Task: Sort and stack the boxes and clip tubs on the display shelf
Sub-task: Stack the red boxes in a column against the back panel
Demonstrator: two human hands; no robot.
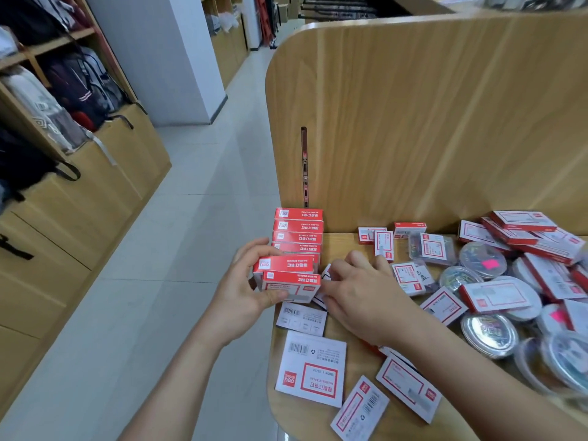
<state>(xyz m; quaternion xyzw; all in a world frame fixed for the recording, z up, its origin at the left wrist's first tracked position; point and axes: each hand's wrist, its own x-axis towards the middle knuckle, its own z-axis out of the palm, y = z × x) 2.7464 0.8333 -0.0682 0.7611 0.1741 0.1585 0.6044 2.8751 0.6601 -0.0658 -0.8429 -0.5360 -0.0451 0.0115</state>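
Left hand [251,291] grips two red boxes [288,281], one atop other, partly past left edge of display shelf [340,249], just before stacked column [299,232] of like boxes. Right hand [359,294]: fingers curled down at pair's right end; whether it holds anything cannot be told. Loose boxes [310,369] and clip tubs [483,259] lie unsorted toward right. Risks: slack grip drops pair to floor [191,249]; nudge while adding topples column, which stands near edge.
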